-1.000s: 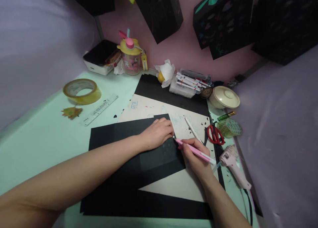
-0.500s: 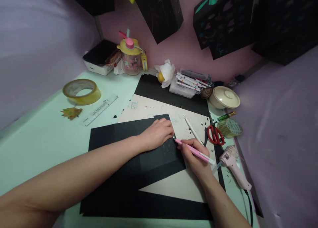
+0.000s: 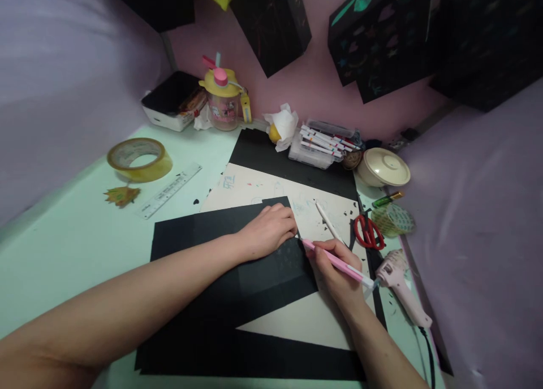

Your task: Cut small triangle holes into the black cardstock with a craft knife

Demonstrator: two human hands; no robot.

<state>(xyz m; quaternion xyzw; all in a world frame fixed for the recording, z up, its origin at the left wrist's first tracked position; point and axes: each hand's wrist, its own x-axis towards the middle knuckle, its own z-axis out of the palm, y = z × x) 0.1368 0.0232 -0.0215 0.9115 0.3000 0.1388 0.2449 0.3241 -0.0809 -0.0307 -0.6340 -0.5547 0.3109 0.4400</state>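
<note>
Head view: two hands at a black sheet

Head view shows the left hand (image 3: 268, 232) lying palm down on the black paper (image 3: 220, 264), its grip loosely curled with the fingertips pressing the sheet near its 1 o'clock corner. Right hand (image 3: 337, 270) has its grip clamped on a pink craft knife (image 3: 337, 260), held like a pen, the tip meeting the paper's edge just beside the left fingertips. The black paper lies over a cream sheet (image 3: 309, 321) at the middle of the pale green tabletop (image 3: 63, 247).

At 3 o'clock from the right hand lie red scissors (image 3: 369, 232) and a pink glue gun (image 3: 401, 284), the gun just beside the knife's rear end. A white pen (image 3: 327, 221) rests on the cream sheet at 12 o'clock from that hand. Farther off at 1 o'clock sit a cream lidded bowl (image 3: 384, 167) and a box of markers (image 3: 322, 143). At 10 o'clock from the left hand, well apart, are a tape roll (image 3: 139, 159), a clear ruler (image 3: 169, 190) and a yellow-lidded bottle (image 3: 221, 98).
</note>
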